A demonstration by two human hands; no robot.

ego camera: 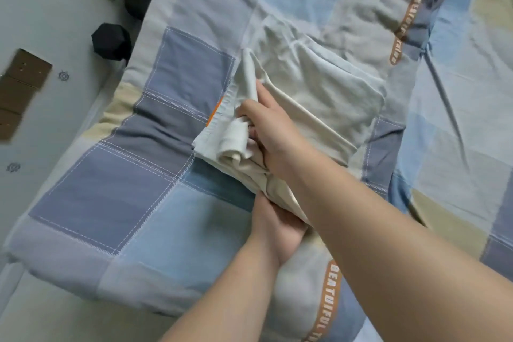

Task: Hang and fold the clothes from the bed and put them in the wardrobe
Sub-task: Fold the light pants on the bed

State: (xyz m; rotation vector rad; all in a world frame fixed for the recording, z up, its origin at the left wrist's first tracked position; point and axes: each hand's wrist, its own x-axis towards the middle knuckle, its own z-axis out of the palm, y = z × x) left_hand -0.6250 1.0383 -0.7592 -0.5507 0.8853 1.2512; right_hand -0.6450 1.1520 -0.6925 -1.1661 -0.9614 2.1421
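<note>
A cream-white garment [319, 86] lies partly folded in the middle of the bed, on a checked blue, grey and beige quilt [116, 191]. My right hand [266, 130] reaches across it and grips a bunched fold at its left edge, fingers curled into the cloth. My left hand [277, 230] is below, its fingers tucked under the garment's near edge and mostly hidden by the fabric and by my right forearm.
The bed's left edge runs diagonally down the left side, with pale floor [41, 22] beyond it. Two black dumbbell heads [111, 41] sit on the floor by the bed, and brown cardboard [19, 86] lies at the far left. Open quilt spreads right.
</note>
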